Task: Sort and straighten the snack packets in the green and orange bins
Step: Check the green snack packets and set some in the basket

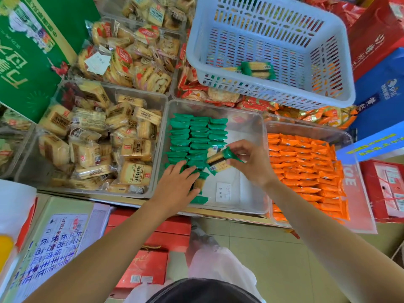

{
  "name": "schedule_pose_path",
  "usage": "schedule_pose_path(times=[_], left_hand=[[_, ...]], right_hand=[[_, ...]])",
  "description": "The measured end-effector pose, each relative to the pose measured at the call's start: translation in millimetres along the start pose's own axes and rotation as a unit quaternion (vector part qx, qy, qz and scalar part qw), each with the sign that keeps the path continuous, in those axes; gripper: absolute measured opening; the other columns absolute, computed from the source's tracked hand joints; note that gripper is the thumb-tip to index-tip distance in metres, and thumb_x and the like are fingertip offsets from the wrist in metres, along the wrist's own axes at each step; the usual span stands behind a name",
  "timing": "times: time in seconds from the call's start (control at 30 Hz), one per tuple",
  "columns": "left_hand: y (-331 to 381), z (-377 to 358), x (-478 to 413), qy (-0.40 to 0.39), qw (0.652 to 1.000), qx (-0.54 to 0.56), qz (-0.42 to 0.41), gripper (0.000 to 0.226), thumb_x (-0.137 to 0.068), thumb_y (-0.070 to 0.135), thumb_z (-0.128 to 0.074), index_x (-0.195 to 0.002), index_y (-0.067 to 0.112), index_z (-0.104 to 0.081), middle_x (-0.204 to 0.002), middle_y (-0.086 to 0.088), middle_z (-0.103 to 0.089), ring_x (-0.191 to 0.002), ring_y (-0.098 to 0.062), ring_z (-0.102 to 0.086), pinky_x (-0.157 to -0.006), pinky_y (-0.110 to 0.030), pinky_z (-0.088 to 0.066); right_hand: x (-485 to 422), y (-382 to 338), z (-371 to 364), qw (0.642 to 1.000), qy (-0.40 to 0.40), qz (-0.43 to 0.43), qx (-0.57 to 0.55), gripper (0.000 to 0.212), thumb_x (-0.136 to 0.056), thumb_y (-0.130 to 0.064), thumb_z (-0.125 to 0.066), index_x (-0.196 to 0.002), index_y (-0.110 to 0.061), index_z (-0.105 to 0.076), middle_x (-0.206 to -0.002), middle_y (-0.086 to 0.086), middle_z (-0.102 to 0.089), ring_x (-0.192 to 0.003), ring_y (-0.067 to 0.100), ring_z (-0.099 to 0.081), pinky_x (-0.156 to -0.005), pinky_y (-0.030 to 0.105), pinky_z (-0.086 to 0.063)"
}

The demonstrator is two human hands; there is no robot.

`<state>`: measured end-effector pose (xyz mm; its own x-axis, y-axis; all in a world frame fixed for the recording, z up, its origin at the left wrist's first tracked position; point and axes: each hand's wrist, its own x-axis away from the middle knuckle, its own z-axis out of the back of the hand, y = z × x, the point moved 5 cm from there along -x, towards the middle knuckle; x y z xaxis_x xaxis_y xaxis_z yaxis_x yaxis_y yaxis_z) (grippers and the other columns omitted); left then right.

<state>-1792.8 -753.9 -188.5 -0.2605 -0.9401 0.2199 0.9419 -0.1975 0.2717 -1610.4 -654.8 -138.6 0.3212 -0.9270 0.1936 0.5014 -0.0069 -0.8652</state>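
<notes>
Packet point(219, 162) pinched in right hand point(251, 165), just beside left hand point(177, 182) flat on green rows point(196, 136).

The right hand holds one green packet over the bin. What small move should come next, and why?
Probably set the green packet in the right hand at the near end of the right-hand green row, standing like its neighbours. That row seems to end sooner, bare bin floor lies beside it, and the left hand presses on the rows.
</notes>
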Motion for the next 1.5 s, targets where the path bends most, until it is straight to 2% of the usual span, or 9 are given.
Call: schedule_pose_path(times=[0.23,0.6,0.77,0.93,1.1,1.2,1.3,1.4,1.5], left_hand=[[-2.7,-6.9,3.4,0.049,0.995,-0.075,-0.040,0.055,-0.090,0.047,-0.034,-0.110,0.014,-0.073,-0.113,0.000,-0.070,-0.117,-0.030,-0.056,-0.099,-0.041,-0.034],[-7.9,-7.3,13.4,0.062,0.996,-0.026,-0.051,0.048,-0.094,0.043,-0.035,-0.106,0.017,-0.074,-0.111,0.000,-0.069,-0.120,-0.028,-0.058,-0.104,-0.037,-0.027],[-8.1,-9.0,12.0,0.051,0.997,-0.030,-0.047,0.049,-0.094,0.042,-0.033,-0.108,0.018,-0.074,-0.112,-0.001,-0.069,-0.118,-0.025,-0.060,-0.102,-0.045,-0.044],[-8.4,-9.5,12.1,0.058,0.996,-0.038,-0.052,0.049,-0.095,0.041,-0.033,-0.109,0.017,-0.073,-0.113,-0.001,-0.068,-0.118,-0.025,-0.060,-0.100,-0.045,-0.046],[-8.8,-10.4,11.8,0.063,0.996,-0.043,-0.054,0.050,-0.095,0.042,-0.032,-0.112,0.017,-0.071,-0.112,0.000,-0.068,-0.118,-0.024,-0.060,-0.100,-0.044,-0.046],[-8.0,-9.7,11.4,0.068,0.995,-0.043,-0.056,0.050,-0.094,0.042,-0.032,-0.113,0.016,-0.071,-0.112,0.000,-0.068,-0.118,-0.023,-0.059,-0.100,-0.043,-0.046],[-7.6,-8.1,11.2,0.076,0.994,-0.046,-0.060,0.050,-0.094,0.042,-0.032,-0.110,0.015,-0.071,-0.110,0.000,-0.068,-0.117,-0.023,-0.060,-0.100,-0.043,-0.046],[-8.3,-8.4,10.8,0.074,0.994,-0.049,-0.060,0.051,-0.094,0.042,-0.032,-0.110,0.016,-0.072,-0.111,0.000,-0.068,-0.118,-0.023,-0.059,-0.101,-0.043,-0.046],[-8.6,-9.3,10.1,0.070,0.994,-0.054,-0.058,0.051,-0.094,0.043,-0.032,-0.110,0.016,-0.072,-0.111,0.001,-0.068,-0.120,-0.023,-0.058,-0.102,-0.042,-0.045]], right_hand=[[-2.3,7.3,-23.3,0.993,-0.027,0.071,0.089,0.032,-0.079,0.001,-0.076,-0.106,-0.013,-0.067,-0.098,-0.005,-0.067,-0.091,0.010,-0.066,-0.086,0.020,-0.054],[3.1,20.4,-71.3,0.990,-0.026,0.082,0.115,0.033,-0.079,-0.003,-0.077,-0.108,-0.016,-0.069,-0.097,-0.008,-0.064,-0.085,0.006,-0.055,-0.079,0.021,-0.048],[7.2,33.2,-86.3,0.990,-0.046,0.063,0.118,0.034,-0.078,-0.006,-0.078,-0.108,-0.010,-0.062,-0.109,-0.001,-0.055,-0.098,0.015,-0.056,-0.093,0.029,-0.051],[5.6,48.1,-81.3,0.992,-0.049,-0.036,0.111,0.037,-0.074,-0.012,-0.083,-0.100,-0.019,-0.058,-0.106,0.002,-0.050,-0.092,0.015,-0.055,-0.087,0.031,-0.052],[0.8,42.3,-90.7,0.997,-0.021,-0.070,-0.018,0.035,-0.076,0.010,-0.074,-0.093,-0.015,-0.056,-0.111,0.006,-0.050,-0.094,0.008,-0.057,-0.092,0.032,-0.055],[-0.3,44.1,-94.0,0.993,-0.001,-0.097,-0.067,0.041,-0.075,0.016,-0.070,-0.100,-0.010,-0.048,-0.116,0.012,-0.048,-0.093,0.007,-0.055,-0.083,0.020,-0.056],[-3.1,58.3,-93.3,0.988,-0.011,-0.155,-0.024,0.048,-0.077,0.001,-0.076,-0.109,-0.011,-0.042,-0.118,0.011,-0.047,-0.099,0.015,-0.055,-0.079,0.021,-0.053],[0.5,75.5,-102.7,0.948,-0.094,-0.299,-0.049,0.051,-0.084,-0.016,-0.075,-0.123,-0.006,-0.042,-0.115,0.014,-0.057,-0.098,0.024,-0.061,-0.085,0.035,-0.056],[4.6,76.6,-115.4,0.901,-0.153,-0.369,-0.170,0.043,-0.089,-0.009,-0.068,-0.125,0.004,-0.049,-0.116,0.020,-0.065,-0.092,0.023,-0.067,-0.070,0.024,-0.058]])
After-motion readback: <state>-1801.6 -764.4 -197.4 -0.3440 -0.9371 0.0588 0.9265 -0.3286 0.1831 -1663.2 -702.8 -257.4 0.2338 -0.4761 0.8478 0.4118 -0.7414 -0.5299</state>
